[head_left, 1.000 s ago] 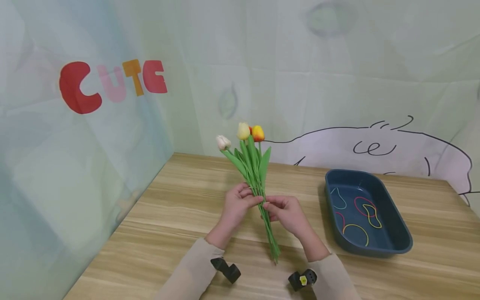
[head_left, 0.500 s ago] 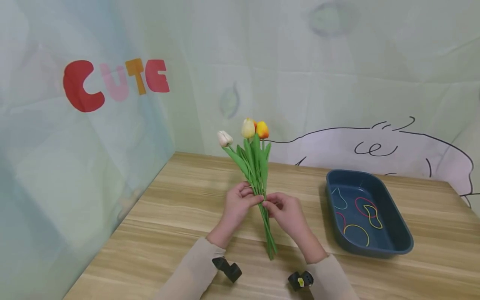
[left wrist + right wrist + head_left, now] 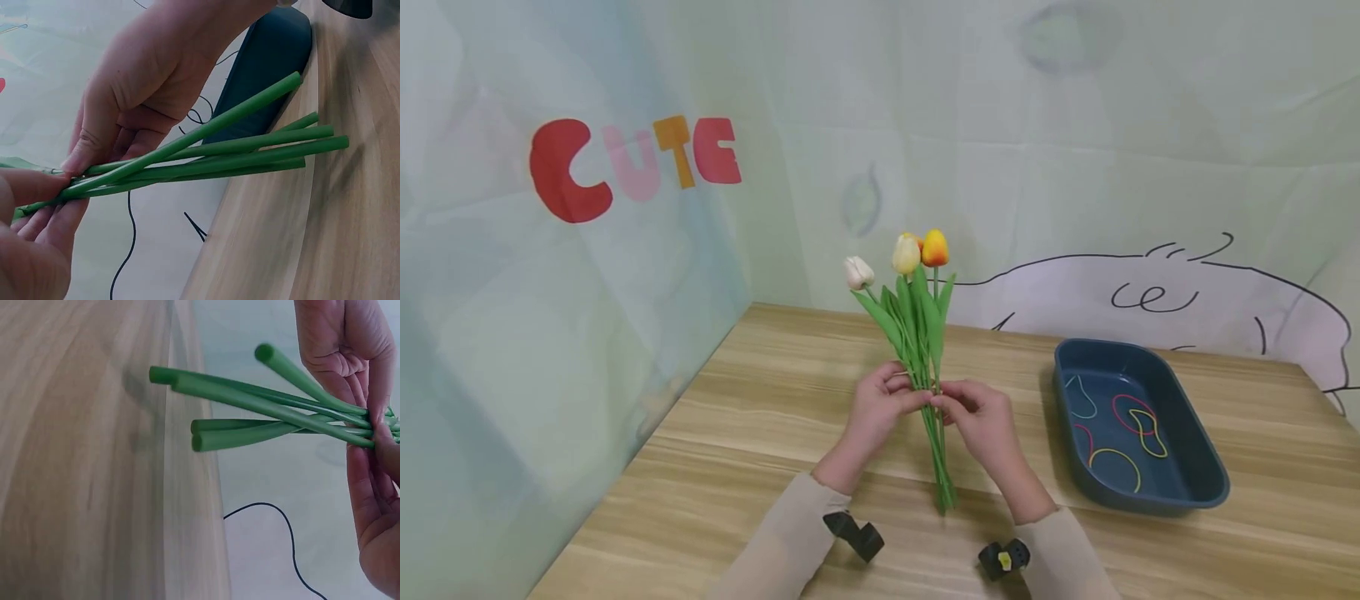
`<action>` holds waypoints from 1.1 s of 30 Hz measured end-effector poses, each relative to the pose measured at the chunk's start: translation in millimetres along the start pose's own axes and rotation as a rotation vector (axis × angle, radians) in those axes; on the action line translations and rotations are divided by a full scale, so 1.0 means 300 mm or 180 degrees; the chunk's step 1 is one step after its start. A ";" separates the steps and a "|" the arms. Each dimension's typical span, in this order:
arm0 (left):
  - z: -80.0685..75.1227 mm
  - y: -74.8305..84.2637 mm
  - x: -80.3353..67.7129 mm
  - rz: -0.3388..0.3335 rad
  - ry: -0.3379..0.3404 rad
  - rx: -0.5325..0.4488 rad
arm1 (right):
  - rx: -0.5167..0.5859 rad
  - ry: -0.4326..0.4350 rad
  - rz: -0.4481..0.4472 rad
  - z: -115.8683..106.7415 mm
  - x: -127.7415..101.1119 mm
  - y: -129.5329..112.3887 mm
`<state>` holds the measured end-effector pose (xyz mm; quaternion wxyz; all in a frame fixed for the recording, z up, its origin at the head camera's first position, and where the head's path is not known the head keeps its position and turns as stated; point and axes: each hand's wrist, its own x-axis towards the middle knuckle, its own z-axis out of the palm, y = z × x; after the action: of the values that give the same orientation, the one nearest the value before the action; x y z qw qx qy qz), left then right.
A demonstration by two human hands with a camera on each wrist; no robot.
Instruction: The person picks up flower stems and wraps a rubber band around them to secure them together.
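A bunch of tulips (image 3: pixel 917 317) with white, cream and orange-yellow heads stands slightly tilted over the table in the head view. My left hand (image 3: pixel 880 407) grips the stems around their middle, thumb in front. From the other side my right hand (image 3: pixel 988 421) pinches the stems between thumb and index finger, fingertips right beside the left thumb. In the left wrist view several green stems (image 3: pixel 250 147) fan out below the fingers, their cut ends free. The right wrist view shows the stem ends (image 3: pixel 244 394) spread apart. A thin pale strand shows by my left fingers.
To the right stands a dark blue tray (image 3: pixel 1206 450) holding several rubber bands (image 3: pixel 1138 425) in red, yellow and green. The wooden table (image 3: pixel 760 400) meets a printed fabric backdrop (image 3: pixel 1000 167) at its back and left edges.
The tulip heads have shifted right and slightly up, and the bunch stands more upright. Lower stem ends have swung and risen a little. Both hands keep hold, the right moving slightly right.
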<state>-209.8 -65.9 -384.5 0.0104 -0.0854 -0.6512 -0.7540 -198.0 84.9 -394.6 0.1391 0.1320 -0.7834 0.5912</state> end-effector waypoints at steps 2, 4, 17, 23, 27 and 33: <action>0.000 0.004 -0.001 -0.0041 -0.0086 -0.0006 | 0.0079 0.0024 -0.0051 -0.003 0.000 0.002; 0.002 0.006 -0.002 -0.0072 -0.0171 -0.0011 | 0.0146 0.0021 -0.0092 -0.008 0.000 0.001; 0.002 -0.010 -0.008 -0.0143 -0.0472 0.0065 | 0.0465 -0.0127 0.0627 -0.027 0.014 0.021; -0.007 -0.017 -0.008 -0.0147 -0.0652 0.0143 | 0.0674 -0.0260 0.0765 -0.032 0.015 0.024; -0.009 -0.012 -0.009 -0.0201 -0.0749 0.0191 | 0.0769 -0.0344 0.0882 -0.039 0.017 0.024; -0.005 -0.014 -0.009 -0.0176 -0.0792 0.0200 | 0.0902 -0.0437 0.1044 -0.048 0.021 0.029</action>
<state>-207.9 -67.0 -389.3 -0.0886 -0.1599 -0.6729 -0.7168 -206.2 100.7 -396.1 -0.0325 0.0611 -0.7111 0.6997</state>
